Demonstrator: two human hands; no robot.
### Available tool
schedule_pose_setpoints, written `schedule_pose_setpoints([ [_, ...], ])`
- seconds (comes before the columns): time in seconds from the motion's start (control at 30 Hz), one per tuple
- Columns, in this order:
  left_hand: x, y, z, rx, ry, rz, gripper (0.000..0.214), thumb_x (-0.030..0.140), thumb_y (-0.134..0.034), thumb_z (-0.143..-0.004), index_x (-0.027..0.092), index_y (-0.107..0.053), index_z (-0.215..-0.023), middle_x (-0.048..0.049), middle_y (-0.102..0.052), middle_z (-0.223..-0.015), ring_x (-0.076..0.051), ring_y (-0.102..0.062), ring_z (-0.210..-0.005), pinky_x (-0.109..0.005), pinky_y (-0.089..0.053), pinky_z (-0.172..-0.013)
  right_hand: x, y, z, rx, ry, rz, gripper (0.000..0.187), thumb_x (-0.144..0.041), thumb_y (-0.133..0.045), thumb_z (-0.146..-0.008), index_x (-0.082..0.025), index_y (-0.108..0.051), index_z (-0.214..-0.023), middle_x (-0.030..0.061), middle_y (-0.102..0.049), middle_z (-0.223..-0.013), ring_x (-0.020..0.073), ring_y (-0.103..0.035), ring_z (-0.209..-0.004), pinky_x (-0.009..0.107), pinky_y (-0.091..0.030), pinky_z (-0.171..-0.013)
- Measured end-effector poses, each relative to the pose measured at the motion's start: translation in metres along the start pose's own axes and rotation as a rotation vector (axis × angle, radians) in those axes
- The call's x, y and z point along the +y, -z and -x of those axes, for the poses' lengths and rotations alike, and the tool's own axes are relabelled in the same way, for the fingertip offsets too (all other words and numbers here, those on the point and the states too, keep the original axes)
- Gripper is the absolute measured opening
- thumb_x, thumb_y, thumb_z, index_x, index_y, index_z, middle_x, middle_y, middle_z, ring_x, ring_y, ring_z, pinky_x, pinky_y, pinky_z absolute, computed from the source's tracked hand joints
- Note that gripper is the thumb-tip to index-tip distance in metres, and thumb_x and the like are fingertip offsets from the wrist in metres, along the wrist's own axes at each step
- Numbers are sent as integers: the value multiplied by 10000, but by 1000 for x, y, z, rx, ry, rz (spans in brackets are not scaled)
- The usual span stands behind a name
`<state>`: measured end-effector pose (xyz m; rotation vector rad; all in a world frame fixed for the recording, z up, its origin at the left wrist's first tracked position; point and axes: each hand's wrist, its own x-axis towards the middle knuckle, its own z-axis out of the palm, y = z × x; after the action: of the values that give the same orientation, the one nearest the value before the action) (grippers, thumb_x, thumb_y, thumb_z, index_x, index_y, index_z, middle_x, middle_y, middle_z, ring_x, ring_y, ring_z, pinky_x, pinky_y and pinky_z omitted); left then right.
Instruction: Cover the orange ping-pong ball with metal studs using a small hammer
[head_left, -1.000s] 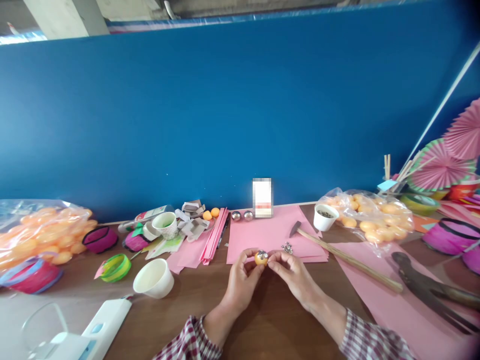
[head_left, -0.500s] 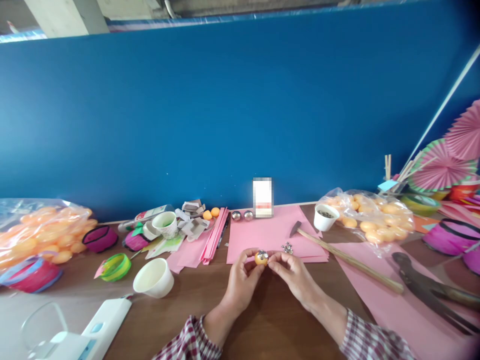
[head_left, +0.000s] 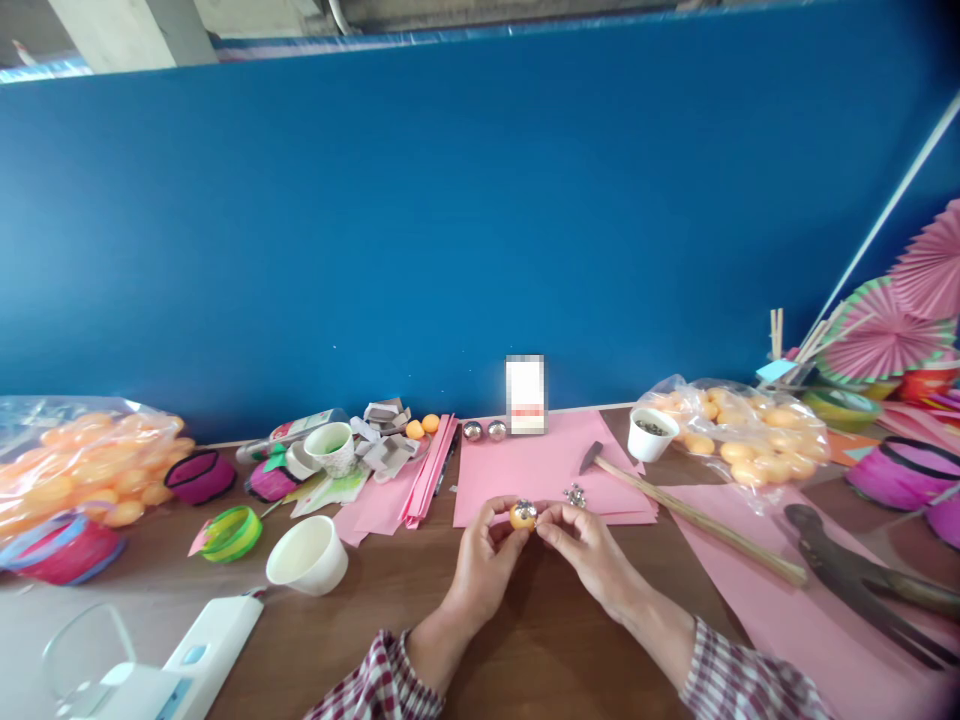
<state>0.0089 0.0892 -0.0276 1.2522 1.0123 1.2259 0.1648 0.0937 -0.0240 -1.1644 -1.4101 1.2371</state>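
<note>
My left hand (head_left: 484,560) pinches a small orange ball (head_left: 522,516) with a shiny metal cap on top. My right hand (head_left: 585,545) meets it from the right, fingertips closed on the same ball. Both hands hover over the front edge of a pink paper sheet (head_left: 540,470) on the brown table. A little heap of silver metal bits (head_left: 575,494) lies on the paper just right of the ball. A hammer (head_left: 675,505) with a long wooden handle rests diagonally to the right.
Bags of orange balls sit at far left (head_left: 82,470) and at right (head_left: 742,430). White cups (head_left: 309,556) (head_left: 649,432), a green paper ring (head_left: 231,533), pink paper strips (head_left: 427,470), pliers (head_left: 862,580), two silver balls (head_left: 484,431) and folded paper fans (head_left: 885,335) surround the hands.
</note>
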Motion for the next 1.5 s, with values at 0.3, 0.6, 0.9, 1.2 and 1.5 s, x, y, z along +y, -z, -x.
schedule_pose_setpoints([
  [0.3, -3, 1, -1, 4, -7, 5, 302, 237, -647, -739, 177, -535, -1013, -69, -667, -986, -205, -646, -912, -330, -501, -829, 0, -1, 1, -5, 17, -6, 240, -422, -590, -764, -184, -603, -734, 21, -606, -734, 184, -553, -760, 289, -421, -696],
  [0.6, -2, 0, -1, 11, -7, -2, 293, 232, -646, -738, 174, -537, -1004, -68, -666, -980, -200, -646, -908, -323, -499, -831, -5, 0, 1, -21, -5, 13, 234, -418, -593, -762, -185, -596, -733, 20, -609, -731, 185, -555, -768, 277, -422, -680],
  [0.9, -1, 0, -1, -2, -2, 7, 294, 226, -643, -741, 173, -535, -1009, -71, -664, -985, -199, -644, -917, -318, -499, -831, -4, 0, 1, -14, 6, 20, 241, -426, -599, -756, -186, -608, -734, 15, -616, -721, 181, -562, -748, 282, -425, -681],
  [1.2, -4, 1, -2, 0, -2, 7, 287, 215, -648, -739, 170, -539, -1001, -71, -673, -962, -205, -644, -907, -321, -499, -819, -4, 1, 1, -16, 12, 32, 222, -393, -605, -760, -175, -592, -720, 18, -636, -776, 171, -560, -761, 281, -424, -701],
  [1.5, -4, 0, 0, -14, -35, -15, 254, 204, -634, -752, 161, -546, -986, -81, -678, -971, -218, -642, -932, -345, -492, -849, 2, 0, 0, 16, -38, -9, 226, -383, -652, -716, -161, -616, -731, 34, -660, -782, 186, -583, -775, 290, -444, -696],
])
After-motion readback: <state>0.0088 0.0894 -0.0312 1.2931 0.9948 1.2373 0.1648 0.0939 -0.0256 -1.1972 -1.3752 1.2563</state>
